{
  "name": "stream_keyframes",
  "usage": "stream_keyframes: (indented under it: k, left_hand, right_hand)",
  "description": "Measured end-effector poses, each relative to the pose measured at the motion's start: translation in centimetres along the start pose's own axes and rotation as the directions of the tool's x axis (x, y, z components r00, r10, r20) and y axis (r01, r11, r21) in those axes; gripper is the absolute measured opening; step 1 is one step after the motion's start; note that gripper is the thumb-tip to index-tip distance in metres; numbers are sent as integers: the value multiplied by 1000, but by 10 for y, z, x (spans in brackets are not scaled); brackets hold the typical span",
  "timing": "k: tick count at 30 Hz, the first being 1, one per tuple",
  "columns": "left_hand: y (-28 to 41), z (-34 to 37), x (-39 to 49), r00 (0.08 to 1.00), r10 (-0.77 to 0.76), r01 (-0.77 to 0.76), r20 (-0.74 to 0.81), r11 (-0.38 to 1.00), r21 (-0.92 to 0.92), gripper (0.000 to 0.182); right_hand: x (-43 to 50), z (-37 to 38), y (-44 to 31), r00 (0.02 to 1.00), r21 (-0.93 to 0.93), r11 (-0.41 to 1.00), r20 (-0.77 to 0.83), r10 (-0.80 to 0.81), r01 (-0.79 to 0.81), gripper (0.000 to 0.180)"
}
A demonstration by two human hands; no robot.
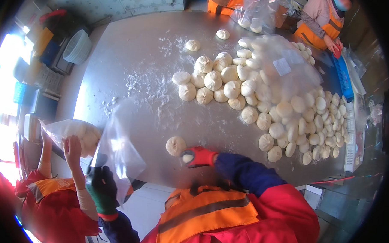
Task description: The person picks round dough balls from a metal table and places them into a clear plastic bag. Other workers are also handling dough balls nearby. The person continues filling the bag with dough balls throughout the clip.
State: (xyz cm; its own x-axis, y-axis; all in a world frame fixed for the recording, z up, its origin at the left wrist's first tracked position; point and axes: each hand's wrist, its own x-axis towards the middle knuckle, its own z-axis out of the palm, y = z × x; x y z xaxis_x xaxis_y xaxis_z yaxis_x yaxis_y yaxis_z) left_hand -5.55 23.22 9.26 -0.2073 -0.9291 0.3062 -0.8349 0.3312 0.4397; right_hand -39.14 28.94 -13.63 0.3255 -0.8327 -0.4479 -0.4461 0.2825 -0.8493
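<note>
My left hand (102,184), in a black and green glove, grips a clear plastic bag (119,151) that hangs over the table's near left edge. On the metal table my right hand (199,157) wears a red glove with dark fingertips. Its fingers curl around a pale bun (187,158), mostly hidden by the glove. Just left of those fingers lies another round bun (176,146), pleats upward. A large heap of white buns (212,80) spreads across the right side of the table, partly under a clear plastic sheet or bag (280,63).
At the left, a co-worker's hands (73,149) hold a plastic bag of buns (88,137). Two more people stand beyond the far edge, one with a hand on a red object (337,51). Flour (141,84) dusts the metal table (126,38). A blue basket (343,75) stands right.
</note>
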Motion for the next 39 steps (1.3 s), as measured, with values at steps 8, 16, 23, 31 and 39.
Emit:
stream_keyframes:
  k: [8, 16, 23, 31, 39]
  left_hand:
    - [46, 53, 16, 962, 239, -228, 130, 969, -90, 44]
    - [94, 99, 20, 940, 216, -107, 263, 921, -374, 61]
    - [112, 67, 10, 922, 213, -80, 322, 922, -379, 70]
    - [119, 62, -26, 919, 171, -60, 355, 951, -304, 74]
    - [134, 57, -25, 932, 174, -68, 318, 945, -319, 70]
  right_hand:
    - [30, -41, -65, 990, 754, 648, -138, -4, 108, 62]
    - [-76, -34, -113, 882, 942, 315, 49, -469, 116, 68]
    - [-54, -9, -88, 917, 898, 408, 10, -399, 167, 57]
    - [-39, 13, -85, 935, 753, 581, -351, -41, 308, 72]
    - [-107, -9, -75, 746, -433, 899, -579, -328, 60, 72]
